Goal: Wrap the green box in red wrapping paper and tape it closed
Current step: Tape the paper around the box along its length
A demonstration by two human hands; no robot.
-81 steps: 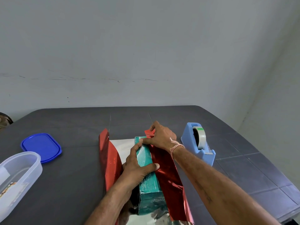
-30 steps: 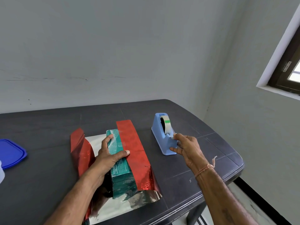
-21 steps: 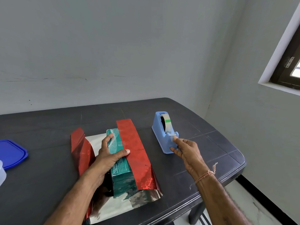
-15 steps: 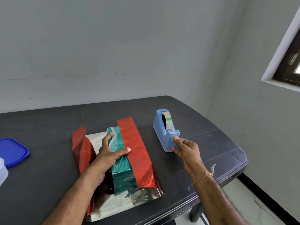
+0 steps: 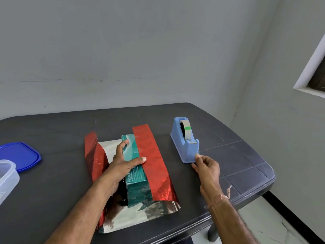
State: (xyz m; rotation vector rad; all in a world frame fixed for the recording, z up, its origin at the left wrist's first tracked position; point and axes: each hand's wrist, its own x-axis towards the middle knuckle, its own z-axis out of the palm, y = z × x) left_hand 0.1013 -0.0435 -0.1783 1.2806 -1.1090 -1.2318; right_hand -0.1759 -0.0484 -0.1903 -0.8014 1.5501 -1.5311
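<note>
Green box (image 5: 136, 166) lies mid-surface on the red wrapping paper (image 5: 149, 155), long axis running near-to-far w/ the far end angled slightly left. The paper's right flap is folded over the box top. Its left flap stands up, silver inside showing, not yet brought across.

Left hand (image 5: 123, 162) grips the box from the left side, fingers curled over the top and thumb pressing the edge of the folded flap to pin it. So that hand looks committed as the clamp.

Key relation: the tape dispenser (image 5: 186, 143) sits right of the box, clear of the paper, its long axis also near-to-far, cutter end pointing near. Right hand (image 5: 207, 166) is at that near end, index tip touching the dispenser's near corner just below the cutter. It's the nearer hand by far, so the tape pull is prob. its job, drawn toward the near side, then carried left to the flap edge under the thumb.

Hard to make out: the tape is clear, so can't tell if a strip is already pinched btwn thumb and index. The right hand's fingers are part-curled, and its grip is unreadable. The box's left face and the paper under it are hidden by the left hand and forearm. The near end of the paper is crumpled and its fold is unclear. A blue lid (image 5: 19, 155) and a clear tub (image 5: 7, 176) sit at far left, the tub cut off by the frame edge.
</note>
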